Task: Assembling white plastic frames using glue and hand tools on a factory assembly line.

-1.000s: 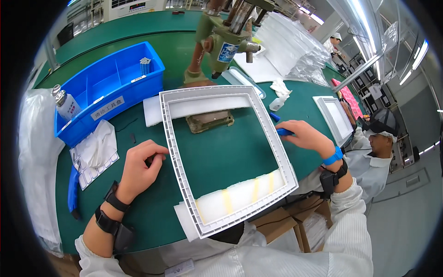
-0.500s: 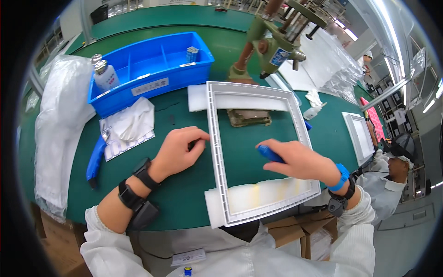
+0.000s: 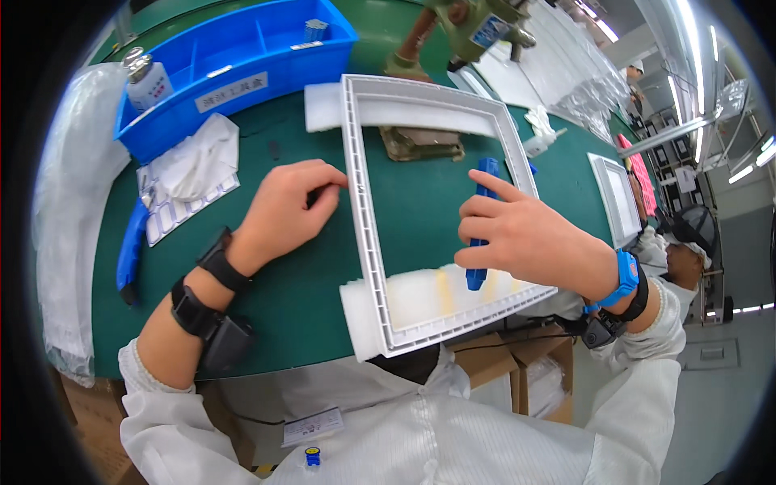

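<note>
A white rectangular plastic frame (image 3: 366, 214) with ribbed sides lies over two white foam pads (image 3: 361, 319), at its near and far ends. Beside its left side rests my left hand (image 3: 287, 206), fingers curled and the index fingertip against the outer edge; nothing shows in its grasp. Over the frame's opening, my right hand (image 3: 525, 234) holds a blue pen-shaped tool (image 3: 477, 279) upright between thumb and fingers, with the index finger stretched out. The working tip of the tool cannot be made out.
A blue divided bin (image 3: 234, 93) with metal-topped bottles (image 3: 148, 82) stands far left. Nearby lie a white cloth (image 3: 198, 162) and a blue-handled cutter (image 3: 132, 246). A green press (image 3: 477, 28) stands behind the frame. A co-worker (image 3: 687, 250) sits at right.
My right hand has turned the blue tool more upright, showing more of its length, and its index finger has straightened. The whole view has shifted; my left hand stays by the frame's left side.
</note>
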